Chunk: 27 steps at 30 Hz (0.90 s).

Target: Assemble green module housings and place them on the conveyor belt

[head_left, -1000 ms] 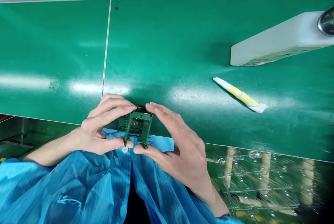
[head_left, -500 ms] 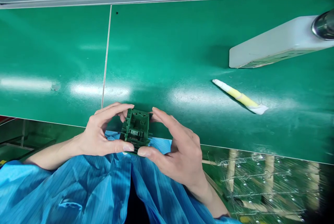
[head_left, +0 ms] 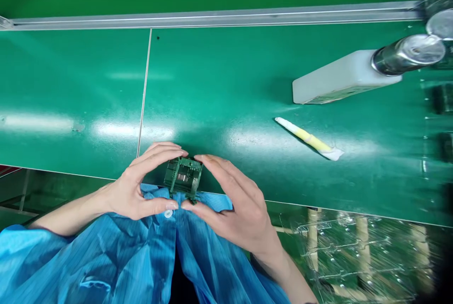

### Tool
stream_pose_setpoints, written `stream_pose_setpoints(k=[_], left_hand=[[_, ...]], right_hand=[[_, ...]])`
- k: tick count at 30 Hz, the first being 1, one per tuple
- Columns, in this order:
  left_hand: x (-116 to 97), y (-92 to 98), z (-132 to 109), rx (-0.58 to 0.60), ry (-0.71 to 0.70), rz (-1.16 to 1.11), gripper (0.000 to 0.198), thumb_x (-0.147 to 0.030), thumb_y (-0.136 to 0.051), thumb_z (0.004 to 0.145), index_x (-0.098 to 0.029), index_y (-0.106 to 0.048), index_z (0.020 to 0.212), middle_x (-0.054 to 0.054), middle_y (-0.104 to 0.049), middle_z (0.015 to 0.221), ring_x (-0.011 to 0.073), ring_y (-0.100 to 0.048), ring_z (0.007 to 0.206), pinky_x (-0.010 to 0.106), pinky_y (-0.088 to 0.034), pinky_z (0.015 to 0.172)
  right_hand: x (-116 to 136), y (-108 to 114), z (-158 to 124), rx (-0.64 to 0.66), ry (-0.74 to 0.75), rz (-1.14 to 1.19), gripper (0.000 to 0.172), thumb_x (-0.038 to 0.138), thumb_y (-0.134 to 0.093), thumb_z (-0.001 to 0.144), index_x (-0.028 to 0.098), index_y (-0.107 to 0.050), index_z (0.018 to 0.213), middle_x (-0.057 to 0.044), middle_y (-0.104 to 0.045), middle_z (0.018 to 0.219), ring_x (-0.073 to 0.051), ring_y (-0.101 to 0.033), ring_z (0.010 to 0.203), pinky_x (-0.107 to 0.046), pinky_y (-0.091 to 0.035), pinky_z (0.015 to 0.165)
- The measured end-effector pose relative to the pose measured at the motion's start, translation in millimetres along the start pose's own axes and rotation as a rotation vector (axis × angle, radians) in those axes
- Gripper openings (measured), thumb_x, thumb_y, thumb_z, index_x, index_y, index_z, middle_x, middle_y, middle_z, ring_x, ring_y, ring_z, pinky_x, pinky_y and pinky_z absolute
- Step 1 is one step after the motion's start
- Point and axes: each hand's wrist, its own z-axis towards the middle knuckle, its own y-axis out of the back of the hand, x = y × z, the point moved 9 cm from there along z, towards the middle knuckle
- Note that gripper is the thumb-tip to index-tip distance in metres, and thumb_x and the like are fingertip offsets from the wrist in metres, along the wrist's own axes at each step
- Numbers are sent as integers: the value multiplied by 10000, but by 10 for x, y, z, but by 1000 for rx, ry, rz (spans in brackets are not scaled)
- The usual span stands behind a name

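A small dark green part [head_left: 183,176], box-like with an open, recessed face, is held between both hands above the near edge of the green table [head_left: 212,77]. My left hand [head_left: 136,181] grips its left side, fingers at the upper edge and thumb at the lower left. On the other side, my right hand [head_left: 240,200] has its fingertips on the upper right corner and its thumb at the bottom edge. The far side of the part is hidden.
A white bottle [head_left: 332,77] with a dark metallic top stands at the right. Nearer lies a yellow and white wrapped stick [head_left: 311,139]. Below the table's right side is a rack [head_left: 363,242] with clear plastic items. A metal rail [head_left: 226,18] runs along the back.
The green part has been tilted, so its recessed face shows at a different angle. Both hands have shifted slightly with it. The camera view has moved, bringing more of the bottle's top into sight.
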Motion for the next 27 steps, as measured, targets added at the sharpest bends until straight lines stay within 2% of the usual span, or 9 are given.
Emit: stream_pose_setpoints(k=[3,5,10,15,19,21,23,25,27], left_hand=[[-33,-56,54,7,5,-130,634,-290,-711,850,-189,-493,1437,153,-577,1396,286,-485,1363,452,-416,1146],[-3,-70,84,-93,68,-215,496,-222,-650,885,-197,-540,1368,140,-574,1404,251,-484,1377,410,-429,1139],[106,-86,72,-417,176,-300,201,-152,-642,886,-213,-646,1077,84,-680,1230,175,-612,1210,315,-498,1014],[181,-109,47,-507,201,-343,135,-144,-681,856,-209,-671,974,55,-702,1123,156,-646,1114,291,-515,963],[104,-85,54,-467,124,-317,180,-106,-664,855,-212,-673,1001,58,-689,1144,160,-632,1155,294,-517,981],[-14,-52,63,-414,30,-221,245,-96,-665,840,-208,-670,1057,91,-643,1274,195,-585,1254,328,-500,1036],[-88,-44,76,-318,-24,-134,426,-143,-706,811,-209,-626,1224,141,-530,1449,256,-504,1368,381,-484,1083],[-68,-75,90,-176,-9,-126,688,-226,-747,793,-212,-483,1428,182,-451,1524,296,-467,1407,415,-486,1095],[-34,-92,89,-66,-2,-157,860,-288,-772,786,-213,-346,1529,200,-494,1488,296,-509,1375,413,-495,1091]], right_hand=[[76,21,14,-79,104,-70,494,269,-710,949,114,-502,1369,-174,-642,1230,-277,-631,1174,-445,-594,999],[119,23,17,-150,157,-104,486,231,-718,935,108,-507,1355,-179,-647,1206,-284,-639,1160,-451,-615,968],[170,-39,11,-225,190,-165,469,227,-713,939,103,-505,1341,-181,-660,1145,-290,-658,1123,-445,-642,926],[209,-58,-17,-238,233,-217,393,244,-685,963,79,-531,1285,-188,-672,1123,-290,-664,1119,-421,-645,933],[236,-51,-36,-251,305,-259,279,192,-662,963,49,-572,1186,-206,-675,1110,-289,-648,1153,-405,-644,942],[284,-39,-60,-273,392,-283,205,119,-669,935,42,-591,1108,-210,-678,1100,-287,-633,1180,-387,-643,945],[347,-20,-101,-313,513,-311,106,60,-656,916,78,-603,1007,-173,-694,1065,-280,-614,1212,-372,-646,941],[380,13,-142,-369,617,-336,98,41,-608,927,137,-591,918,-110,-707,1018,-257,-593,1246,-354,-654,923],[369,39,-165,-406,684,-349,147,58,-559,948,178,-570,864,-64,-709,986,-224,-595,1245,-320,-662,890]])
